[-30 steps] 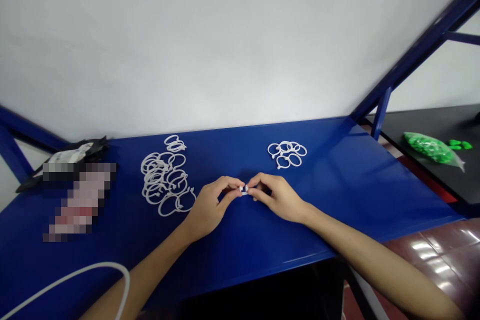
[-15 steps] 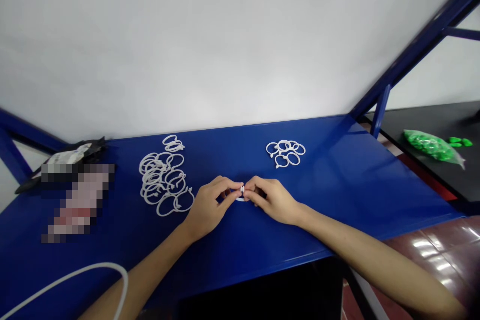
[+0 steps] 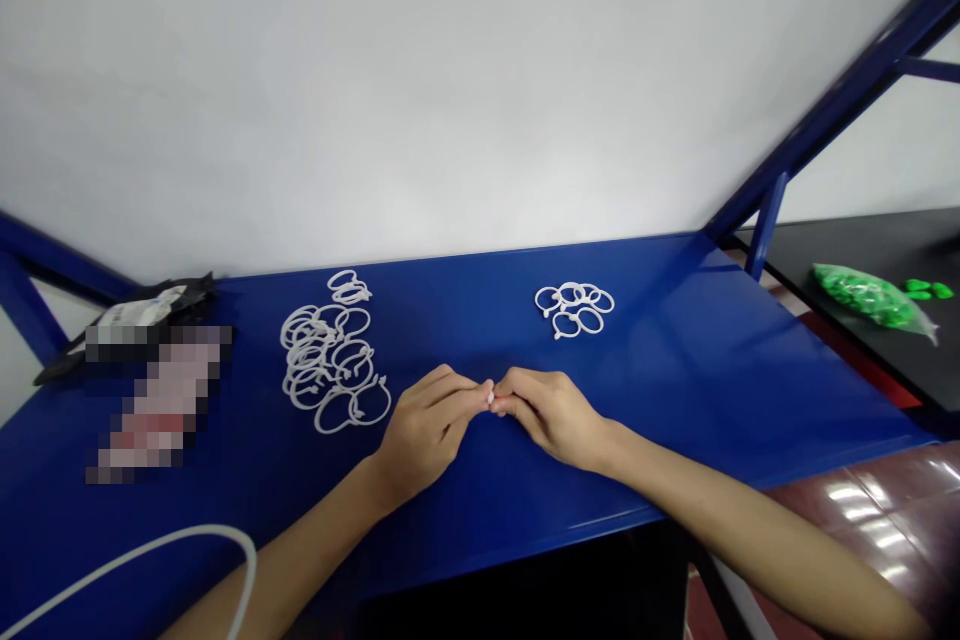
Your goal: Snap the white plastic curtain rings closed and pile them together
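My left hand (image 3: 433, 425) and my right hand (image 3: 553, 418) meet over the middle of the blue table (image 3: 420, 550). Both pinch a white plastic snap ring (image 3: 491, 398) between thumb and fingers. Only a small white bit of it shows at the fingertips; the rest is hidden by the hands. To the left of my left hand lies a heap of white rings (image 3: 330, 360), several of them with their ends apart. Beyond my right hand a smaller group of white rings (image 3: 574, 305) lies flat, and these look closed.
At the far left lie a black plastic bag (image 3: 199, 292) and a blurred-out pinkish item (image 3: 176, 380). A white cable-like loop (image 3: 202, 530) crosses the lower left. To the right, a bag of green pieces (image 3: 874, 298) rests on a black surface. Blue frame bars (image 3: 769, 210) flank the table.
My fingertips have closed in tighter and tilted, hiding the ring's curve that showed below them. Both hands have shifted slightly toward me. The ring groups are unchanged.
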The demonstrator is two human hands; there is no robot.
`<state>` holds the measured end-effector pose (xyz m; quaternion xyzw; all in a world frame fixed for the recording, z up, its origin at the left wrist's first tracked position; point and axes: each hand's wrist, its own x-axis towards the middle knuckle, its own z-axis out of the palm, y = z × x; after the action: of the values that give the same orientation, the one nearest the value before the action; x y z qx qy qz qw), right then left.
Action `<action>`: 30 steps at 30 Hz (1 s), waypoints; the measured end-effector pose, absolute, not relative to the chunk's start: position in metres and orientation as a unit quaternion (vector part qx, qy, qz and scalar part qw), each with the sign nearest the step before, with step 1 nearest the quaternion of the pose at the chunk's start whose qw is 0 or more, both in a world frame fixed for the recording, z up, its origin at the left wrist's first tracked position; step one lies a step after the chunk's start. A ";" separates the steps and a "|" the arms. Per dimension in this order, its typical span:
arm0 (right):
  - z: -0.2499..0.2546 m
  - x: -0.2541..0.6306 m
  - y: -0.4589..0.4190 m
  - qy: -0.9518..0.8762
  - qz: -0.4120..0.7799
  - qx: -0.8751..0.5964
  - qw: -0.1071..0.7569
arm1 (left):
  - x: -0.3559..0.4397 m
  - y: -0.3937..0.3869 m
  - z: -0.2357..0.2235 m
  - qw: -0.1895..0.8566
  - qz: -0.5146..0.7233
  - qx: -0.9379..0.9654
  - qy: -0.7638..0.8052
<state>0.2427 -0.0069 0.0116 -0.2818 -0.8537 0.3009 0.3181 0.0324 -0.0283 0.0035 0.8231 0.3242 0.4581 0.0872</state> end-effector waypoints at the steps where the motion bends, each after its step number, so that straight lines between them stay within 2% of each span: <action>1: 0.012 0.242 -0.006 -0.853 0.300 -0.285 0.319 | 0.031 -0.027 0.005 0.079 0.447 0.830 0.325; 5: 0.010 0.243 0.004 -0.857 0.261 -0.321 0.308 | 0.021 -0.016 0.009 0.020 0.376 0.857 0.353; 9: 0.013 0.255 0.022 -0.854 0.155 -0.380 0.319 | 0.001 0.001 0.010 -0.035 0.340 0.831 0.438; 12: 0.017 0.274 0.041 -0.809 0.036 -0.493 0.319 | -0.018 0.013 0.010 -0.060 0.333 0.789 0.513; 15: 0.020 0.294 0.056 -0.744 -0.034 -0.606 0.280 | -0.038 0.027 0.014 -0.082 0.298 0.754 0.580; 20: 0.019 0.307 0.065 -0.726 -0.016 -0.659 0.198 | -0.077 0.069 0.026 -0.105 0.153 0.702 0.688; 24: 0.022 0.304 0.061 -0.722 -0.003 -0.661 0.206 | -0.106 0.102 0.025 -0.026 0.006 0.704 0.710; 30: 0.026 0.300 0.058 -0.722 -0.008 -0.648 0.242 | -0.118 0.101 0.020 0.009 -0.019 0.723 0.690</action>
<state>0.2995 0.0580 0.0257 -0.6481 -0.7220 -0.0081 0.2421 -0.1176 0.1014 0.0200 0.7235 0.6900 -0.0190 0.0094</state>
